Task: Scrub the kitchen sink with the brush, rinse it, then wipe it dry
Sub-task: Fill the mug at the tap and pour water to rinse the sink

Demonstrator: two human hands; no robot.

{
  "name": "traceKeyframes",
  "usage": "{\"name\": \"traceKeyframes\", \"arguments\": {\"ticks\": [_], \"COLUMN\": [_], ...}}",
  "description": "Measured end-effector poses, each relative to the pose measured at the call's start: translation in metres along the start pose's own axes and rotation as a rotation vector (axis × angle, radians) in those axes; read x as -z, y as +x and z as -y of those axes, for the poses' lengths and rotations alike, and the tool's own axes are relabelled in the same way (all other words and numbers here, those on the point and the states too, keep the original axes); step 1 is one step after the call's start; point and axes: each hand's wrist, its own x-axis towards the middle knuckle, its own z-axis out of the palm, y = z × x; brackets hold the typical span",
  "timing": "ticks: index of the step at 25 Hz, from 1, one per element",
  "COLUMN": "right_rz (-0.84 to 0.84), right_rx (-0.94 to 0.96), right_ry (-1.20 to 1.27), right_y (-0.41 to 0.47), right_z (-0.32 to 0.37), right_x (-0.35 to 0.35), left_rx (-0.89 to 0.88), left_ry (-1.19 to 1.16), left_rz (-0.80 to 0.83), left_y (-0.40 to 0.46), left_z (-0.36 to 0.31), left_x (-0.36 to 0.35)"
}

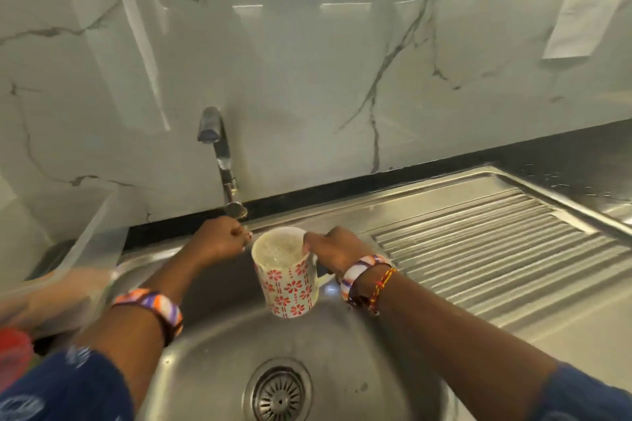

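The steel sink (212, 362) fills the view below me, its ribbed drainboard (478, 249) to the right. The tap (219, 147) rises at the back. My right hand (337, 249) grips a flowered mug (287, 284) by its rim over the basin. My left hand (219, 239) curls round the tap's handle.

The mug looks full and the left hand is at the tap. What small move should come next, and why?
Probably tip the mug with the right hand to pour over the sink wall: it brims with foamy water and hangs above the basin, while the left hand grips the tap base.
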Motion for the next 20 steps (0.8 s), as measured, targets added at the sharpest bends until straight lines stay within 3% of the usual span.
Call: {"name": "traceKeyframes", "arguments": {"ticks": [4,10,14,20], "right_rz": [-0.101,-0.146,-0.207,-0.24], "right_rx": [-0.078,-0.159,-0.228,-0.295], "right_ry": [0.048,-0.136,-0.204,-0.269], "right_y": [-0.023,-0.033,-0.016,0.023], "right_z": [-0.001,-0.035,-0.081,-0.148], "right_x": [0.074,0.198,0.281,0.39], "left_rx": [-0.246,-0.577,-0.658,-0.624], "left_ry": [0.09,0.013,-0.058,-0.02], "left_rz": [0.035,-0.022,0.034,0.021], "left_y": [0.002,0.012,0.047,0.104], "left_z": [-0.063,-0.194,-0.278,-0.394], "left_x": [-0.025,-0.08,-0.138,-0.214]}}
